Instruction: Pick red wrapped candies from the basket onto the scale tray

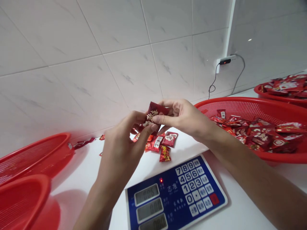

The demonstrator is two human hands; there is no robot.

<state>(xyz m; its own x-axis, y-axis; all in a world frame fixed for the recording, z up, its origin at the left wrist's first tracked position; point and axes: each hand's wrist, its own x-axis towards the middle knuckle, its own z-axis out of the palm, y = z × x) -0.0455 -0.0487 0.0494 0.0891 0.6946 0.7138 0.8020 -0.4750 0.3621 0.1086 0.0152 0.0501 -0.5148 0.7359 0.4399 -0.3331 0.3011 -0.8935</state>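
Note:
Between my two hands is a dark red candy packet (153,112) with pale gold lettering, raised above the weighing scale. My left hand (129,137) pinches its lower left part between thumb and fingers. On the other side, my right hand (178,116) grips the packet with the thumb across its front. Several red wrapped candies (157,143) lie below on the white top of the scale, partly hidden by my hands. Toward me, the scale's blue panel (176,195) carries number keys and lit displays.
At right, a red plastic basket (230,103) holds many red candy packets, with another filled basket (271,94) behind it. Two red baskets (35,153) stand at left. A few packets (83,143) lie by the tiled wall. A power strip (225,61) with cables hangs there.

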